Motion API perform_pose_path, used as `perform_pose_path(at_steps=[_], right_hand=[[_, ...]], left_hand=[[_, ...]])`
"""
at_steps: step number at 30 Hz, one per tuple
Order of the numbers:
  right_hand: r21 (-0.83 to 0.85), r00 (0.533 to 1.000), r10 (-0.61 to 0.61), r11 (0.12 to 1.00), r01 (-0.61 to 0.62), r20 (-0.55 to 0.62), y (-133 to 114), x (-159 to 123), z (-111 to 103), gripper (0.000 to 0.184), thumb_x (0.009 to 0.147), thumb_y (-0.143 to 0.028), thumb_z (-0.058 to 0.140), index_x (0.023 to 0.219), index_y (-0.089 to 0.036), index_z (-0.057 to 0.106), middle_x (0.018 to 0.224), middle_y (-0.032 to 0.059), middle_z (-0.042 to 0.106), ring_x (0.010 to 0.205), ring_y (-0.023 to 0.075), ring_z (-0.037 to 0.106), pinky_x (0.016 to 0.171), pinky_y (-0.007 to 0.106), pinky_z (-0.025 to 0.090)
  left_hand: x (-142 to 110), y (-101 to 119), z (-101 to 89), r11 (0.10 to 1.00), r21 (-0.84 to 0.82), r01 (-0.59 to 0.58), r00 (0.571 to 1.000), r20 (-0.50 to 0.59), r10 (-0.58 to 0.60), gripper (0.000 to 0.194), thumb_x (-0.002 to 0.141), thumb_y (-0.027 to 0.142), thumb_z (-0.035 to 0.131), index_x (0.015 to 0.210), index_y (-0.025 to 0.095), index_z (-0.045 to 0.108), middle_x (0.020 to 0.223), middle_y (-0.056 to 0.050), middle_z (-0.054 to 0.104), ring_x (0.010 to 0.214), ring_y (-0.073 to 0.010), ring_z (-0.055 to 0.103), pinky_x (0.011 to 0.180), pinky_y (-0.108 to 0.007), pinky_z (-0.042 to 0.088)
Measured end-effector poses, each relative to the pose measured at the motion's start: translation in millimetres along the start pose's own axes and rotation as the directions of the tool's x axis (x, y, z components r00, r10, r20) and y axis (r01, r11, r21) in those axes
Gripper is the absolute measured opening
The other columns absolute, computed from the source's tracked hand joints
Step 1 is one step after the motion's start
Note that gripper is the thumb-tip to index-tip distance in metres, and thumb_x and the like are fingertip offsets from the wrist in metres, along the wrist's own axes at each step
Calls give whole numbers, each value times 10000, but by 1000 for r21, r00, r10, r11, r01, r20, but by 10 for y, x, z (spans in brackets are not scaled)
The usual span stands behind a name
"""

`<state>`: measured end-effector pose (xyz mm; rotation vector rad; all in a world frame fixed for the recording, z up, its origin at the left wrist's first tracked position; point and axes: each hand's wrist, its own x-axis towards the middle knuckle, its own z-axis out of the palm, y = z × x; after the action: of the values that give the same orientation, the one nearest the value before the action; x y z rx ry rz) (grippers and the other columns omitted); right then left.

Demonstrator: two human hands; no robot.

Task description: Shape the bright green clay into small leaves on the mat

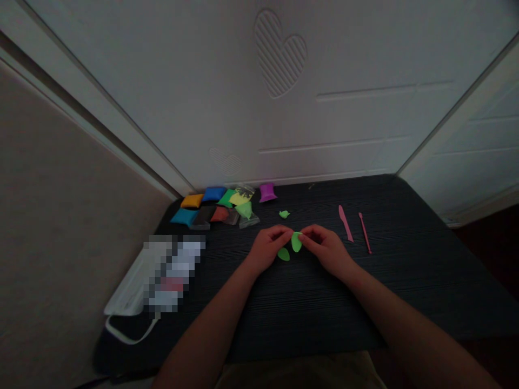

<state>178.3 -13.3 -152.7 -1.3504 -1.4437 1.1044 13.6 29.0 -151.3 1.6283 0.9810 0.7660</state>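
My left hand (270, 246) and my right hand (325, 248) meet over the dark table, fingertips closed around a flat, leaf-shaped piece of bright green clay (297, 243). My left fingertips pinch its upper left edge, while my right thumb and fingers grip its right side. A second flat green clay leaf (284, 254) lies just below my left hand. Farther back, beyond both hands, sits a small green clay lump (284, 214). To the right of my right hand lie a pink plastic knife (346, 223) and a thin pink modelling stick (365, 233).
Several coloured clay packets (192, 201) are grouped at the table's back left, with a purple packet (267, 192) beside them. A white face mask (127, 292) and a blurred-out item (178, 270) lie at the left. A white panel (344, 124) rises behind the table (300, 324).
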Motion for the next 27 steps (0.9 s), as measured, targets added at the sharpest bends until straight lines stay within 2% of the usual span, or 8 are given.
perform_pose_path(at_steps=[6, 9, 11, 15, 17, 21, 27], right_hand=[[26, 1000, -13, 1000, 13, 5, 36, 0, 19, 179, 757, -358, 525, 831, -207, 585, 751, 0, 610, 696, 130, 570, 654, 278, 456], [41, 999, -21, 999, 23, -32, 50, -3, 36, 224, 753, -342, 536, 943, -224, 555, 769, -2, 611, 721, 134, 576, 671, 285, 461], [25, 997, -46, 999, 48, -65, 51, -5, 38, 245, 750, -332, 546, 972, -229, 543, 801, 2, 613, 746, 136, 576, 695, 289, 458], [-4, 994, -72, 997, 72, -77, 43, -5, 20, 164, 756, -345, 538, 842, -212, 582, 799, 7, 615, 737, 136, 571, 696, 285, 452], [-8, 994, -64, 998, 63, -87, 42, -2, 10, 165, 756, -353, 537, 820, -209, 587, 774, 7, 615, 719, 138, 570, 675, 283, 451], [-31, 992, -63, 998, 60, -111, 50, 4, 11, 179, 760, -365, 526, 816, -210, 597, 768, 10, 619, 718, 148, 569, 667, 291, 447], [-43, 983, -117, 993, 112, -143, 41, -4, 30, 191, 744, -337, 554, 893, -221, 581, 818, 17, 616, 754, 156, 568, 702, 306, 454]], left_hand=[[-4, 6, 11, 999, -31, 9, 1000, 8, -9, 225, 735, 355, 541, 784, 153, 627, 755, -17, 599, 720, -138, 539, 687, -259, 425], [-5, -11, 20, 1000, 11, -1, 1000, -29, 1, 226, 732, 360, 541, 785, 158, 626, 744, -14, 597, 706, -136, 544, 667, -255, 432], [-11, -19, 27, 999, 43, -27, 997, -67, 30, 224, 739, 359, 533, 790, 161, 623, 754, -15, 596, 706, -134, 548, 663, -252, 434], [-32, -6, 47, 981, 140, -136, 982, -113, 152, 189, 754, 331, 526, 787, 170, 619, 803, -23, 598, 762, -135, 552, 723, -259, 425], [-40, 6, 57, 971, 179, -161, 977, -109, 183, 183, 761, 324, 520, 800, 175, 618, 817, -26, 600, 782, -137, 550, 741, -261, 419], [-42, 7, 69, 966, 217, -139, 984, -79, 159, 211, 746, 345, 537, 855, 184, 617, 803, -25, 596, 750, -138, 548, 708, -263, 427], [-31, -9, 69, 960, 243, -142, 984, -69, 163, 192, 755, 335, 523, 805, 181, 627, 800, -28, 613, 766, -150, 558, 720, -276, 427]])
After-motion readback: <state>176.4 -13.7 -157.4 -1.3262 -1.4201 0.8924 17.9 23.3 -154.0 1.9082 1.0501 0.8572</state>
